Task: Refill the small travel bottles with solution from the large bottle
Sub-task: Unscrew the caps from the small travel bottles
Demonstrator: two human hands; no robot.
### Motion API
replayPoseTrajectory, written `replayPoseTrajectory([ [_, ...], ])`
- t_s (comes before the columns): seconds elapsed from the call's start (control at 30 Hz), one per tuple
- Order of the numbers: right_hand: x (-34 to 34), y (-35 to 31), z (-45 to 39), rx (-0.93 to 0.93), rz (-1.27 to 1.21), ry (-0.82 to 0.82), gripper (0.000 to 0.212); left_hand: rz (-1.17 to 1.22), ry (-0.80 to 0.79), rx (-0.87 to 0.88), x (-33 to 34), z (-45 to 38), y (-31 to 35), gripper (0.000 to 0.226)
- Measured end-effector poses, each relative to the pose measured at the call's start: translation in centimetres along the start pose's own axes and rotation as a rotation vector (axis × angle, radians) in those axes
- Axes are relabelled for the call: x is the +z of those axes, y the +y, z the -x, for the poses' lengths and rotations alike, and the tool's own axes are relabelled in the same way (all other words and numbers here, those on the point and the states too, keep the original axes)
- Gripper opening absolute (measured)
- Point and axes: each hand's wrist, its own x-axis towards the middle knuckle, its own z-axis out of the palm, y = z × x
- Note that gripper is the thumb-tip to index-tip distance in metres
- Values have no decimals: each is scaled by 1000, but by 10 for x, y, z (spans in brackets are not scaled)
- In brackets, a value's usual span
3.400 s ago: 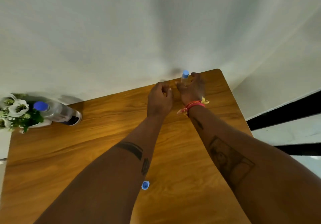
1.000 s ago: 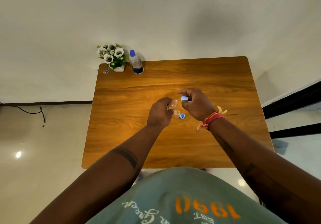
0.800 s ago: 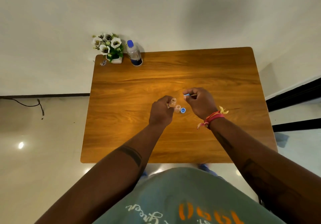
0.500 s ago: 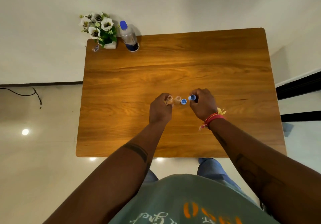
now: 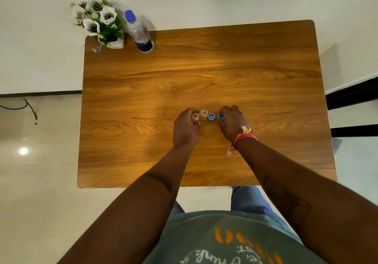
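Note:
Two small clear travel bottles stand open and upright side by side near the middle of the wooden table. My left hand grips the left small bottle; the right small bottle stands free beside it. One blue cap lies alone, open side up, just right of the bottles. My right hand pinches a second blue cap down at the tabletop. The large clear bottle with a blue cap stands at the far left corner.
A white pot of white flowers stands left of the large bottle, with a small wrapper beside it. A wall lies behind the table, floor with a cable to the left, and a dark frame to the right.
The view has pulled back from the far table corner. Both hands brought the small bottle and its cap to the table's middle and lowered them beside the other bottle and cap.

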Motion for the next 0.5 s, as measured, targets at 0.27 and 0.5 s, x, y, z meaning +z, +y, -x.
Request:
replayPoseTrajectory([
  [0.27,0,-5,-3,34,-18,-39,42,-17,-72,-30,-3,-3,-2,50],
  [0.5,-31,-16,6,13,-50,-80,93,-129,-293,-26,-41,-5,1,89],
])
